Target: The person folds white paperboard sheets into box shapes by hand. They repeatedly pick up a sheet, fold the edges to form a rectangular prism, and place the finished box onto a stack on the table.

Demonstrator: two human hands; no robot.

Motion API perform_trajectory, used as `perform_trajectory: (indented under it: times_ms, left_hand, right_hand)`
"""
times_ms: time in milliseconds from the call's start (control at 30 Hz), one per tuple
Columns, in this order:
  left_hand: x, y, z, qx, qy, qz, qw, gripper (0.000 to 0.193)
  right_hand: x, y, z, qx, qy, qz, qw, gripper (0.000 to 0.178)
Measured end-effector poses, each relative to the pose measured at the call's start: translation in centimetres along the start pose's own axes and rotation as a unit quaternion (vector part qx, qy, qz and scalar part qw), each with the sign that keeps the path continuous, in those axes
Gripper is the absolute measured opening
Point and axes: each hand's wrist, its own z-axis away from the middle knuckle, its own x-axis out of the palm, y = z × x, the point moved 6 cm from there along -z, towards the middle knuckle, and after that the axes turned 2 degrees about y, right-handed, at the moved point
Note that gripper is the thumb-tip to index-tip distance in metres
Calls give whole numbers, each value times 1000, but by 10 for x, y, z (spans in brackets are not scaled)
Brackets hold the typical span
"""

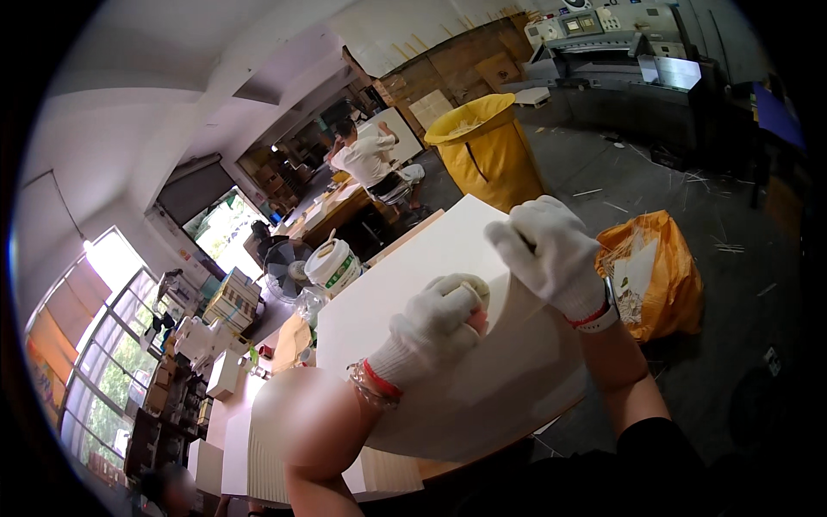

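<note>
Both my hands wear white knit gloves with red cuffs. A large white sheet [388, 302] lies on the worktable in front of me, its near right part curving upward. My right hand [551, 254] is closed at the raised right edge of this sheet, fingers curled over it. Lower and further left, my left hand [435, 327] is closed just above the sheet's surface. A small pinkish bit shows at its fingertips, and I cannot make out what it is.
Stacked white sheets [263, 448] lie on the table at left. A white bucket [334, 265] and fan [287, 267] stand beyond. On the right are a yellow bin [487, 159] and an orange bag [676, 284] of scraps. Another person [366, 159] sits at a far table.
</note>
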Motion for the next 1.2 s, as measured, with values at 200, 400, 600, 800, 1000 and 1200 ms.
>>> perform_trajectory:
  times_ms: [200, 400, 600, 800, 1000, 1200]
  left_hand:
    - [-7, -14, 5, -86, -34, 105, 990, 21]
    - [-6, -8, 4, -60, -16, 60, 996, 43]
    - [-5, -14, 8, -142, 24, 100, 985, 31]
    - [-6, -3, 1, -12, -54, 19, 998, 27]
    - [-5, -7, 2, -31, -8, 48, 998, 35]
    - [-6, -7, 2, 5, -6, 55, 998, 34]
  right_hand:
    - [-1, 5, 15, 10, 59, 4, 998, 22]
    - [1, 10, 23, -16, 89, 26, 996, 29]
    - [-3, 6, 19, 1, 58, 2, 998, 28]
    - [1, 16, 21, 35, 75, -26, 996, 25]
    - [3, 11, 23, -29, 100, 54, 993, 26]
    - [2, 11, 24, -47, 100, 39, 993, 28]
